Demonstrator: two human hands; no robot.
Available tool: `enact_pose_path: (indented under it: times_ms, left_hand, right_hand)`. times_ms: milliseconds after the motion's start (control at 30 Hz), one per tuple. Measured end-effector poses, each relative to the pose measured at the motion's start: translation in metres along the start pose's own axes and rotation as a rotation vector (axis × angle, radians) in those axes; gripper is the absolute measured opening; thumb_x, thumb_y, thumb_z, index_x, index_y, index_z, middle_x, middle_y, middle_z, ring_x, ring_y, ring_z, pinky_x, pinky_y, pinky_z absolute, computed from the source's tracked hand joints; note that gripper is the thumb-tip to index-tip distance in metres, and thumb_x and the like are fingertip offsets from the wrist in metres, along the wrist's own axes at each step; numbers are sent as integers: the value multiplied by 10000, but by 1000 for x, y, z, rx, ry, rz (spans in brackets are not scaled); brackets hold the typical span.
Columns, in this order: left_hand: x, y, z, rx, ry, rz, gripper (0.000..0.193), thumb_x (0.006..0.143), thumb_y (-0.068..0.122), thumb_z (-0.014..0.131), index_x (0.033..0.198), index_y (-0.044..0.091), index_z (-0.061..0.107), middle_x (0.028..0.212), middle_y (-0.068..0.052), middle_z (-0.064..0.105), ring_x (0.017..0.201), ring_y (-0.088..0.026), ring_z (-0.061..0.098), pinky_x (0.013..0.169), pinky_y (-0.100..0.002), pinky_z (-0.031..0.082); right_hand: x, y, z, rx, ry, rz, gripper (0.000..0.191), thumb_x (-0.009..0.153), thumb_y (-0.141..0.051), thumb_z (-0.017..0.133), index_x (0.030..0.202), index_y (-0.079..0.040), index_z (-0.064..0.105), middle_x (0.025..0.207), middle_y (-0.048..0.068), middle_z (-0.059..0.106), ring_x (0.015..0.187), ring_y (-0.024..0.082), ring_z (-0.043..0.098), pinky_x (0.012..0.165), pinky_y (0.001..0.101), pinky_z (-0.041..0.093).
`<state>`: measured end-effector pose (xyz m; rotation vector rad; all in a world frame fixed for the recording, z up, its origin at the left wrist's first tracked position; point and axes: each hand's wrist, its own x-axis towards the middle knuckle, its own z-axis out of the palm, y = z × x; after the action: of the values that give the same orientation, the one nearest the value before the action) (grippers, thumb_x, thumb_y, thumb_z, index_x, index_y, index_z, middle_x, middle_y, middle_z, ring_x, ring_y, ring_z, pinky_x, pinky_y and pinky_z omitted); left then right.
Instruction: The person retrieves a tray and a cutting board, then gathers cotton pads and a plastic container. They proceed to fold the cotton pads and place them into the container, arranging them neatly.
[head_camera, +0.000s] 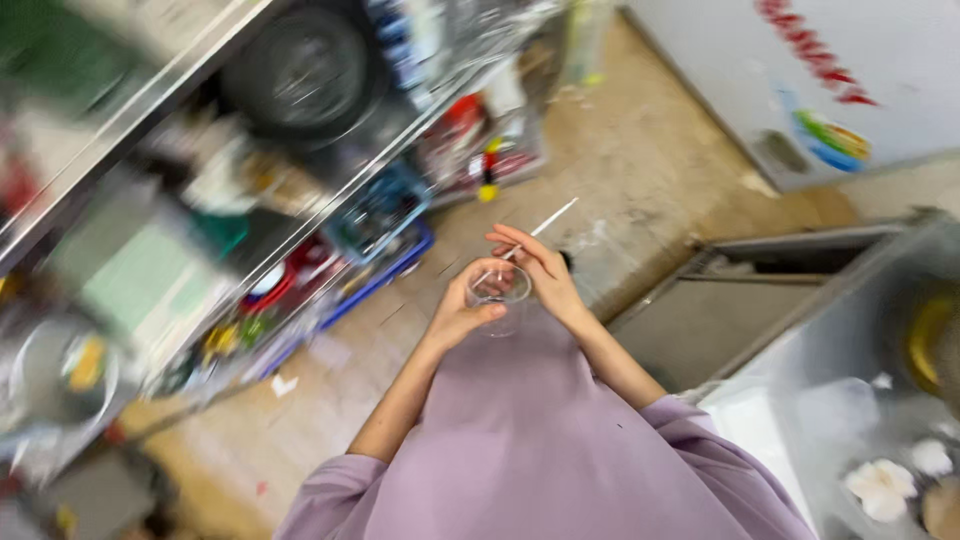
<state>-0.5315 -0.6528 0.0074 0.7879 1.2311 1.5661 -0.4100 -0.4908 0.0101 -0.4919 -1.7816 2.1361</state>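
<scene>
Lilac garment (545, 450) filled the bottom centre of the frame, nearest the lens, sleeves pushed up at both forearms.

Steel counter (800, 400) ran down the right edge, pale lumps on it at lower right, too blurred to identify. Shelving (200, 200) crossed the upper left, packed with a dark pan, a blue crate and red dishes; all smeared by motion. Worn tan floor (640, 160) lay between, with scraps of litter. A white cabinet with coloured marks stood at upper right.

Left hand (462, 312), centre frame, was wrapped around a clear cup (499, 292), fingers curled on its wall, holding it upright at chest height, well above the floor. Right hand (540, 268) sat just over the cup's rim, fingers pinched on a thin white straw (545, 222). The straw slanted up toward the right; its lower end appeared to be at or inside the cup mouth, though blur prevents certainty.

Judgement on progress: cup looked empty, no liquid visible. Straw was in hand and meeting the cup; filling, if any, seemed not yet done.
</scene>
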Motion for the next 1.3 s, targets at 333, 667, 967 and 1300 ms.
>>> enact_pose_path:
  times_ms: [333, 667, 967, 1300]
  left_hand:
    - [241, -15, 143, 153, -271, 87, 700, 768, 142, 892, 1376, 60, 555, 1376, -91, 600, 1307, -226, 570, 1117, -361, 451]
    - [366, -91, 226, 214, -658, -217, 764, 750, 101, 904, 1404, 42, 514, 1291, -102, 655, 1190, -188, 607, 1045, -346, 493]
    - [547, -110, 305, 284, -1019, -287, 790, 770, 153, 916, 1432, 43, 498, 1325, -108, 630, 1219, -196, 585, 1063, -346, 474]
    - [748, -159, 372, 473, -1256, -260, 804, 748, 202, 937, 1422, 66, 519, 1308, -118, 646, 1241, -250, 617, 1073, -367, 498]
  right_hand:
    - [-52, -34, -297, 225, 1155, -255, 357, 1053, -209, 585, 1385, -80, 567, 1134, 96, 713, 909, 151, 704, 755, 323, 624]
    - [-187, 9, -388, 170, 1977, -42, 120, 1090, -166, 602, 1104, -52, 638, 782, 95, 682, 603, 163, 667, 540, 318, 581]
    - [-200, 38, -390, -6, 2608, -18, 183, 1087, -90, 538, 1250, -63, 616, 734, 29, 625, 517, 79, 473, 448, 278, 359]
    - [0, 132, -432, 213, 2428, 399, 259, 1033, -46, 532, 1256, -37, 664, 830, 67, 697, 647, 111, 611, 580, 268, 501]
